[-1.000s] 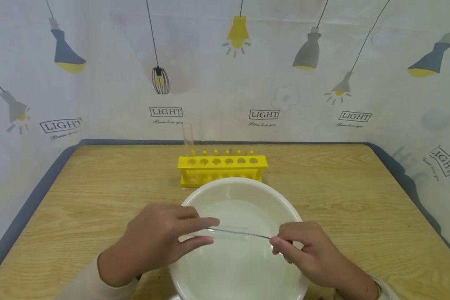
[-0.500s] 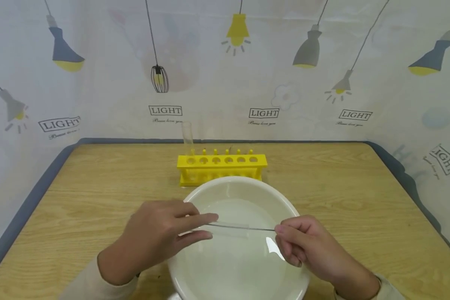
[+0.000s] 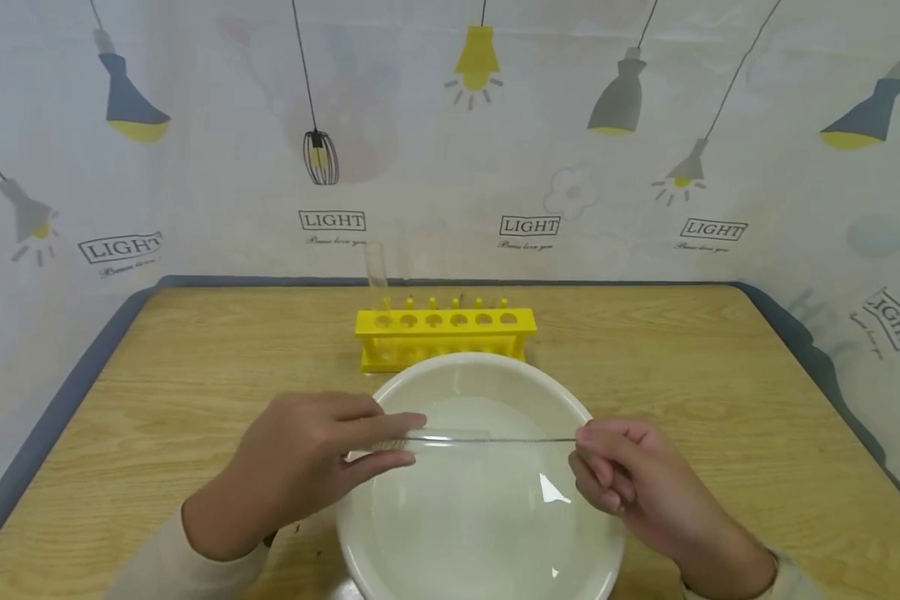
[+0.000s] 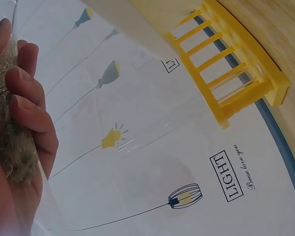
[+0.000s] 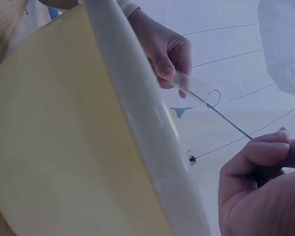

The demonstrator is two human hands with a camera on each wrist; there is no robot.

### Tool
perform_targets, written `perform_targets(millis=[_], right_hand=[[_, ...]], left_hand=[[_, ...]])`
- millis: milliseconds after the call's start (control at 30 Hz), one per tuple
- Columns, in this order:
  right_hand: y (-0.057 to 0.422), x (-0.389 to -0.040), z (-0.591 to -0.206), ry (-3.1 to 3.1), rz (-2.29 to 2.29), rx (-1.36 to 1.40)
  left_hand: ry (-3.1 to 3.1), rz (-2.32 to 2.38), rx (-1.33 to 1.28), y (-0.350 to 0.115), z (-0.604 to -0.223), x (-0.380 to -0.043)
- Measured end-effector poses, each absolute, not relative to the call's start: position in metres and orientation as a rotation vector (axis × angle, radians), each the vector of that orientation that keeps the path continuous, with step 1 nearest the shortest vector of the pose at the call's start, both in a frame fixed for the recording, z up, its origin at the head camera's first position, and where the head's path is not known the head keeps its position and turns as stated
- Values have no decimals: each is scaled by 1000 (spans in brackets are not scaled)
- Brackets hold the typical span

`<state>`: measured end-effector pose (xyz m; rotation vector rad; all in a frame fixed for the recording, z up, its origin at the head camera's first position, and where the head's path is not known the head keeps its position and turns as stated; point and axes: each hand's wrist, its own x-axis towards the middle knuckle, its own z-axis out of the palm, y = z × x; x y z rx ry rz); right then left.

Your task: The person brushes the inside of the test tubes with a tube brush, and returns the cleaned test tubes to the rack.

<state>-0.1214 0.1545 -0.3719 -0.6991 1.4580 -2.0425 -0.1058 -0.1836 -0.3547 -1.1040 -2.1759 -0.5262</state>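
My left hand (image 3: 300,454) grips a clear test tube (image 3: 461,434), which lies nearly level above a white basin (image 3: 457,379). Inside the tube sits a test tube brush; its brownish bristles (image 4: 14,128) show between the left fingers in the left wrist view. The twisted wire handle (image 3: 536,440) comes out of the tube's open mouth toward the right. My right hand (image 3: 645,483) pinches that wire near the basin's right rim, with the other fingers curled under. In the right wrist view the tube's round mouth (image 5: 213,98) surrounds the wire.
Behind the basin stands a yellow test tube rack (image 3: 445,323). Another clear test tube (image 3: 376,271) stands upright in its leftmost hole. Water appears to lie in the basin. A wooden table (image 3: 232,350) is backed by a lamp-patterned sheet (image 3: 435,167).
My right hand has moved right and up, and more of the brush's wire shows outside the tube. My left hand has shifted slightly up and left with the tube, which is now more level.
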Motion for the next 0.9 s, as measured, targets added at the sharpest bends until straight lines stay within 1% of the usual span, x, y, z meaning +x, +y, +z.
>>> perform_targets(millis=[133,467,900], right_hand=[[156,-123,-371,1436,-2078,-681],[161,-128,-375,1334,-2124,-771],[171,-143,-380,1284,-2146,-926]], left_hand=[[-2194,-555,-1103,-186,-353,-106],[-2288,-625,-1103,-198,-349,-108],[-2390,-731,-1087,-212,-348,-111]])
